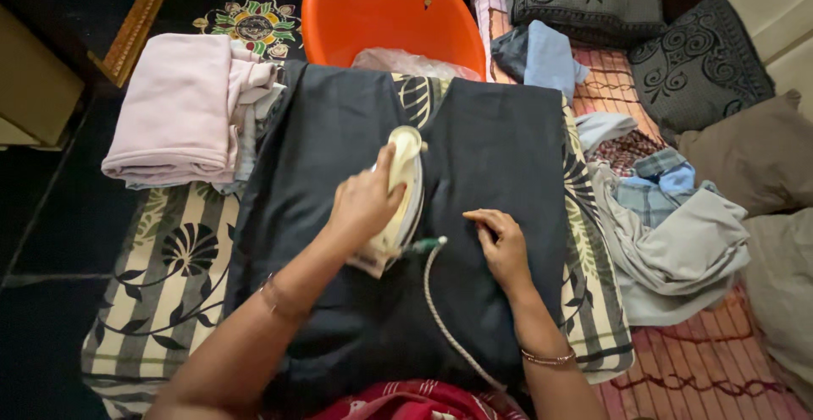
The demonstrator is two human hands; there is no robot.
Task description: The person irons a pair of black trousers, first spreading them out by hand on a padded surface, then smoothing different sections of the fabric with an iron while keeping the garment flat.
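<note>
A dark garment lies spread flat over a striped, leaf-patterned cloth. My left hand grips the handle of a cream electric iron that rests on the middle of the garment, its tip pointing away from me. Its grey cord trails back toward my body. My right hand presses flat on the garment just right of the iron, fingers together and holding nothing.
A folded pink pile sits at the left. An orange plastic tub stands behind the garment. Loose blue and grey clothes are heaped on the right beside dark patterned pillows. Dark floor is at the left.
</note>
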